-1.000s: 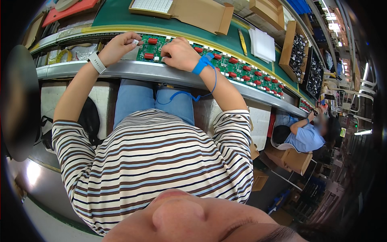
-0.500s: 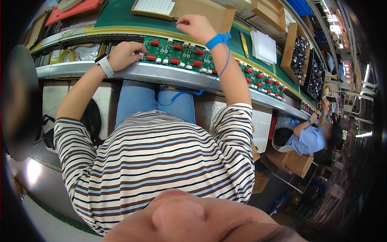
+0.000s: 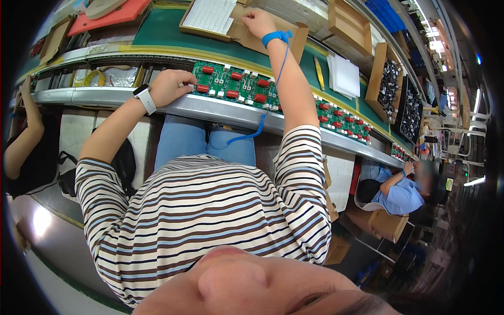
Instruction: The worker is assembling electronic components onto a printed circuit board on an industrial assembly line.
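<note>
My left hand [image 3: 170, 87] is closed at the left end of a green circuit board [image 3: 216, 84], thumb and fingers pinching its edge. The board carries red block-shaped components and small white connectors, and lies on the metal rail [image 3: 210, 105] in front of me. Farther off, my right hand [image 3: 260, 23] hangs over a shallow cardboard box [image 3: 290, 44], fingers drawn together; whatever they hold is too small to make out. White parts [image 3: 211, 17] fill the box's left side, next to that hand. A blue wrist strap [image 3: 276, 37] with a coiled cord circles my right wrist.
More circuit boards [image 3: 344, 119] sit along the rail to the right. Beyond are a yellow tool [image 3: 319, 73], white sheets [image 3: 344, 76] and a carton of dark parts [image 3: 389, 79]. A person in blue [image 3: 396, 191] sits at right; another person's arm [image 3: 29, 123] shows at left.
My right hand has moved away from me, up over the box by the white parts. My left hand stays at the board's left edge. A person's arm has come into view at far left.
</note>
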`<move>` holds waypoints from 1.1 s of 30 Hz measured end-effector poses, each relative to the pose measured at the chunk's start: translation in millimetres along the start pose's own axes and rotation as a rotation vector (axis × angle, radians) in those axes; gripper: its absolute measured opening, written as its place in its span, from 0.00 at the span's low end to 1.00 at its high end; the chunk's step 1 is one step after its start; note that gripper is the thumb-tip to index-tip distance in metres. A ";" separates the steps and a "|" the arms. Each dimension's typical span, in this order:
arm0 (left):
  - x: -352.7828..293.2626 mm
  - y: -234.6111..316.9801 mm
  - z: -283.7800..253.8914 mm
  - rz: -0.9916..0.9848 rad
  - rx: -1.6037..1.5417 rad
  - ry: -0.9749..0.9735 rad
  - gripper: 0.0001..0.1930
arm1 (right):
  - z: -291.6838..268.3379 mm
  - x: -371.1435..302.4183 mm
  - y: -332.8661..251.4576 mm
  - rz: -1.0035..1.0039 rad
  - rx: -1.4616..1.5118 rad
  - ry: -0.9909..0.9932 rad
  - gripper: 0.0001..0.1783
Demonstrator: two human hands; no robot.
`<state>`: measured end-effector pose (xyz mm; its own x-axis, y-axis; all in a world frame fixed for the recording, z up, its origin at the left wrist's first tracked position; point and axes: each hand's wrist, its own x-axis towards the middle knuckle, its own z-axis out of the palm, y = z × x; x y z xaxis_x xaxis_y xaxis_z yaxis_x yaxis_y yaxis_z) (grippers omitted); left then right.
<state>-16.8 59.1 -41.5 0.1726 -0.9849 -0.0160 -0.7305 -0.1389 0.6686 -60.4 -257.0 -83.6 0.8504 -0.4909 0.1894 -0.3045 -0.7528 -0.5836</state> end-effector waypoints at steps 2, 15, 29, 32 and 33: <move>-1.8 -0.8 1.9 0.052 0.060 0.029 0.07 | 3.8 6.0 -0.3 -0.040 -0.006 0.029 0.16; -19.0 -8.8 -1.6 -0.059 -0.128 0.048 0.14 | 18.4 15.3 -19.3 0.253 0.378 -0.312 0.15; 22.8 -11.6 -29.8 -0.137 -0.208 0.220 0.16 | -8.6 -8.8 -72.6 0.185 0.714 -0.173 0.09; 35.8 7.9 -39.0 -0.395 -0.710 0.203 0.17 | -12.9 -51.7 -120.3 0.069 0.790 -0.291 0.08; 37.6 6.3 -38.1 -0.395 -0.713 0.204 0.17 | -9.6 -61.0 -126.9 0.000 0.776 -0.286 0.07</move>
<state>10.2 25.1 -9.6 0.4939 -0.8302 -0.2586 -0.0110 -0.3034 0.9528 -77.7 -135.8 -13.5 0.9587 -0.2813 0.0423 -0.0107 -0.1843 -0.9828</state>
